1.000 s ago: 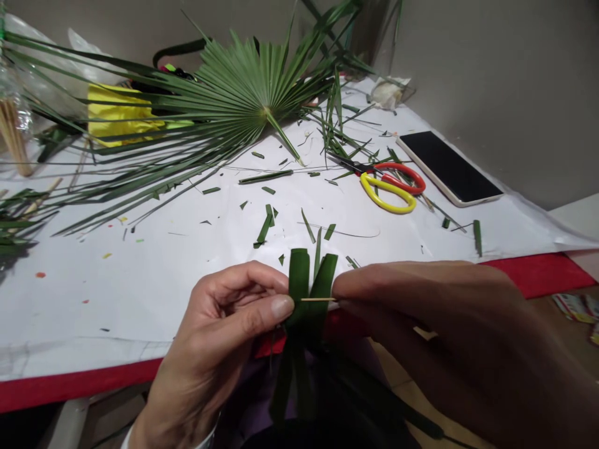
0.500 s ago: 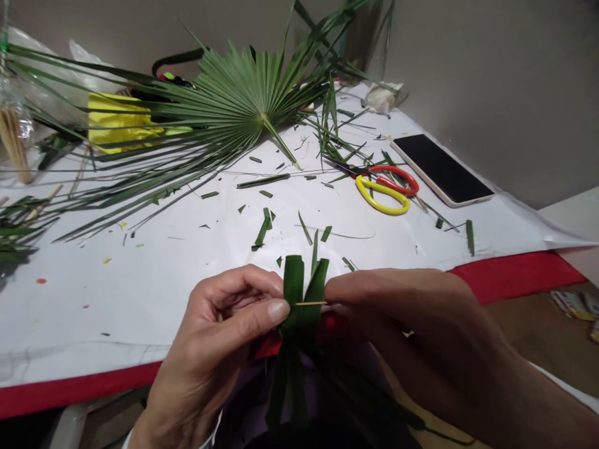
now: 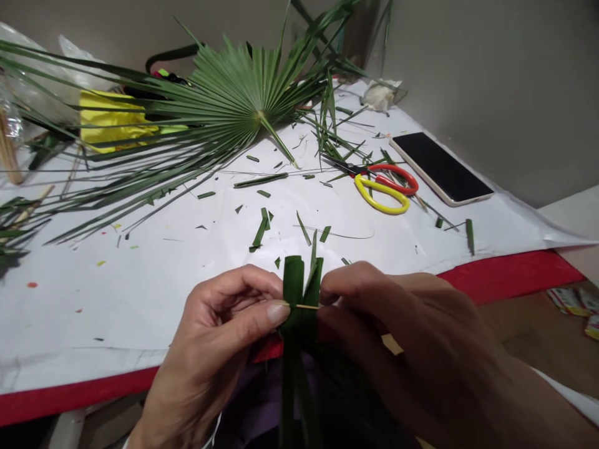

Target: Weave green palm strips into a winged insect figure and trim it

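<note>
The left hand (image 3: 215,340) came up from the lower left, its back turned outward and its fingers curled in toward the palm. Its thumb lay straight across the front of a folded green leaf piece (image 3: 292,280), with the forefinger bent at the left edge, so the leaf was pinched between them. The right hand (image 3: 402,330) reached in from the lower right, mostly in shadow, its knuckles bent and its forefinger and thumb pointing left. Those two fingertips met the right side of the leaf piece, slightly parted, one above the other. Between the two hands a thin pale stick (image 3: 307,306) lay nearly level across the front of the leaf, its left end by the left thumb and its right end at the right fingertips. Whether the right hand gripped the stick or only touched it, I cannot tell.

The leaf piece stood upright between the hands, just in front of the near edge of the desk (image 3: 154,287); its upper tips spread apart, and long strips hung below into the dark. White sleeves showed at both wrists. Beyond, on the white covering, lay leaf scraps (image 3: 261,232), scissors (image 3: 367,173) with one red and one yellow handle, a phone (image 3: 440,168) near the right edge, and a large palm leaf (image 3: 257,93) fanned out at the back.
</note>
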Demonstrator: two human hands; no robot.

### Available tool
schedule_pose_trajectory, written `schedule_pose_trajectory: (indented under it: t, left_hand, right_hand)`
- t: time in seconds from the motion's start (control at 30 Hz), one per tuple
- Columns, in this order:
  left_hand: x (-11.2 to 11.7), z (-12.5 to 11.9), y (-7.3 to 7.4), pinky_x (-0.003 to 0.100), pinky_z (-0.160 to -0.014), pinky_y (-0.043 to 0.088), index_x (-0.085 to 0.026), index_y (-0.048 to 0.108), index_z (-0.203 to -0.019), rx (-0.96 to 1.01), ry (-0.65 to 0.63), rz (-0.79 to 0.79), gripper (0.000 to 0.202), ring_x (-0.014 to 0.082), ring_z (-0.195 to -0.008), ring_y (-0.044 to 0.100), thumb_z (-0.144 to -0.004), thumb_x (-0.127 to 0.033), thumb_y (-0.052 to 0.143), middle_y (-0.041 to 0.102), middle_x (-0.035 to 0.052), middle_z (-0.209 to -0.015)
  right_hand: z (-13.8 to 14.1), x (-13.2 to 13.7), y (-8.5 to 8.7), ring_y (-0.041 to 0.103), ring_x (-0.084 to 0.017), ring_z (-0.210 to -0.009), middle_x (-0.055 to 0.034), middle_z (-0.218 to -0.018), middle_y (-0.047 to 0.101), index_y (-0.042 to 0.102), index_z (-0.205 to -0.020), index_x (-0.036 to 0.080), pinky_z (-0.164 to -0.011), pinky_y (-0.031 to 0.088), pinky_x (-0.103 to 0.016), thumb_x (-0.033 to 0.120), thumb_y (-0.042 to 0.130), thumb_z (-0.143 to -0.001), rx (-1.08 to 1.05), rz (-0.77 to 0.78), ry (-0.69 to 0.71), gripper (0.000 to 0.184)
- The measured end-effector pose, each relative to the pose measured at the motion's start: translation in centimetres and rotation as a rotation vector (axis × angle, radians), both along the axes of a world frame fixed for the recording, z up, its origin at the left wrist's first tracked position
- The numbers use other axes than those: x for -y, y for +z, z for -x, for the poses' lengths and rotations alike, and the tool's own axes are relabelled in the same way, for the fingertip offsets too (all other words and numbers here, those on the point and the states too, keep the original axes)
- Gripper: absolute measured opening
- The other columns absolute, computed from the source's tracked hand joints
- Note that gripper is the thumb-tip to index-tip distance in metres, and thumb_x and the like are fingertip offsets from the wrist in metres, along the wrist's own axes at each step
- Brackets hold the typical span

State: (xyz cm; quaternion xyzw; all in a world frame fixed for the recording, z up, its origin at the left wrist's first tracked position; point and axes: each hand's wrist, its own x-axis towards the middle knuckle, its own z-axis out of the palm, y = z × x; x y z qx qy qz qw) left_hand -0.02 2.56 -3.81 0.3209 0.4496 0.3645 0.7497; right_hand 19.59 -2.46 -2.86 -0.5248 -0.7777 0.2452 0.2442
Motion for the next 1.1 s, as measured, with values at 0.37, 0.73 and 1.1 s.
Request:
schedule_pose_trajectory:
  t: [0.37,0.73,1.1]
  left_hand:
    - [0.2,-0.1,0.5,0.022,-0.068,0.058,-0.023,0.083,-0.076,0.004,0.041,-0.041,0.017,0.0172,-0.071,0.071,-0.065,-0.021,0.095,0.076,0.0019,-0.072]
    - [0.9,0.2,2.0,0.02,-0.063,0.052,-0.022,0.078,-0.075,-0.016,0.1,-0.061,0.014,0.0137,-0.067,0.065,-0.071,-0.022,0.091,0.073,0.0008,-0.073]
    - [1.2,0.8,2.7,0.021,-0.069,0.055,-0.023,0.08,-0.074,0.058,0.19,-0.077,0.011,0.0146,-0.071,0.067,-0.073,-0.022,0.091,0.072,-0.0017,-0.071]
  right_hand:
    - [1.2,-1.5,1.7,0.06,-0.012,-0.063,0.0019,-0.071,0.066,0.06,-0.102,0.024,-0.057,0.04,-0.022,0.027,0.061,-0.097,0.082,-0.089,-0.04,0.005]
    - [1.3,-1.4,2.9,0.056,-0.009,-0.051,0.0066,-0.066,0.064,0.06,-0.086,0.025,-0.051,0.036,-0.023,0.019,0.05,-0.101,0.176,-0.321,-0.008,0.019]
    - [3.0,-2.4,3.1,0.066,-0.008,-0.058,0.0068,-0.073,0.069,0.058,-0.1,0.022,-0.06,0.044,-0.023,0.013,0.048,-0.101,0.058,-0.452,0.019,0.014]
